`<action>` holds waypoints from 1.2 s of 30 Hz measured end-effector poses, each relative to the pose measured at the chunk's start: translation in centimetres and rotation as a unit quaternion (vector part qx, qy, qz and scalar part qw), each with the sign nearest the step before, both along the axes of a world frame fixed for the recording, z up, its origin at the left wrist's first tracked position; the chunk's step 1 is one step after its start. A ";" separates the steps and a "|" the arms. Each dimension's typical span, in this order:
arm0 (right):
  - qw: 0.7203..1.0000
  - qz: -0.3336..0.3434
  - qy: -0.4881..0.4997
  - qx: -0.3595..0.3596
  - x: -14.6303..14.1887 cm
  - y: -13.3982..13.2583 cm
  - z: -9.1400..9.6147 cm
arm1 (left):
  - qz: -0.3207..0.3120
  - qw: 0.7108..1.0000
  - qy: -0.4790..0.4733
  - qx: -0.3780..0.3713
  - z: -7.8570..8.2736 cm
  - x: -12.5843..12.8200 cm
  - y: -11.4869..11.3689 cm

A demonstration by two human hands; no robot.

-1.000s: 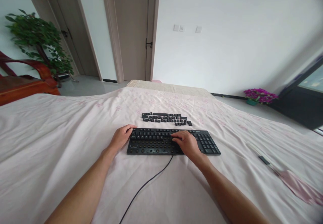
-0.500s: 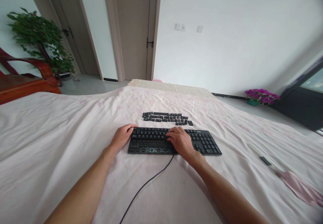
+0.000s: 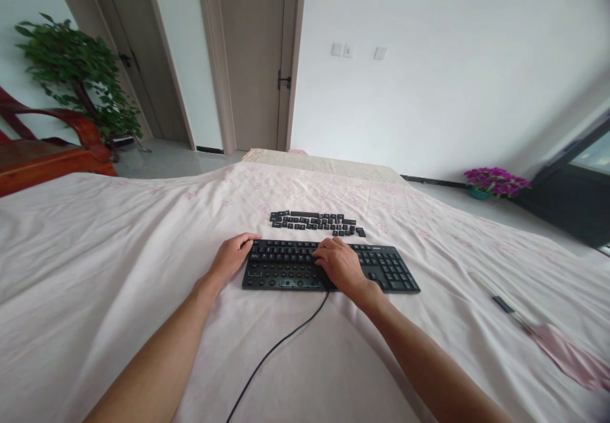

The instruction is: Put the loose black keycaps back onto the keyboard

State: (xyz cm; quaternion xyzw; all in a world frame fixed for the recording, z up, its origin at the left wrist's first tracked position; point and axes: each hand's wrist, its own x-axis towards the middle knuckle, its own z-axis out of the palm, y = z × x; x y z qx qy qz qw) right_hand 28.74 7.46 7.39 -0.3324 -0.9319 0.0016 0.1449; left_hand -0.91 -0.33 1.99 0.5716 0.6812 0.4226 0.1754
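Observation:
A black computer keyboard lies flat on the pale cloth, with the keycaps gone from its lower left rows. My left hand holds its upper left corner, thumb and fingers at the edge. Over the middle of the board, my right hand bends its fingers down onto the upper key rows, fingers close together. Whether a keycap is between those fingertips is hidden. Beyond the keyboard, several loose black keycaps lie in rough rows, along with a long space bar.
The keyboard's black cable runs toward me over the wrinkled floral cloth. To the right lies a thin tool with a dark grip, beside a pink cloth. A wooden chair stands at left.
Both hands stay at the same places on the keyboard. My right hand's fingers have shifted only slightly. The loose keycaps lie as before.

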 end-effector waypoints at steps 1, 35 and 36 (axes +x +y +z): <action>1.000 0.000 -0.006 0.001 0.0 0.0 0.1 | 0.001 1.000 0.000 0.000 0.0 0.0 0.0; 0.998 -0.004 0.062 -0.016 1.8 -1.5 -2.1 | 0.004 1.000 0.004 0.008 0.0 0.1 -0.1; 0.995 -0.009 0.097 -0.026 2.0 -1.1 -2.2 | 0.004 1.000 0.004 0.009 0.0 0.1 -0.1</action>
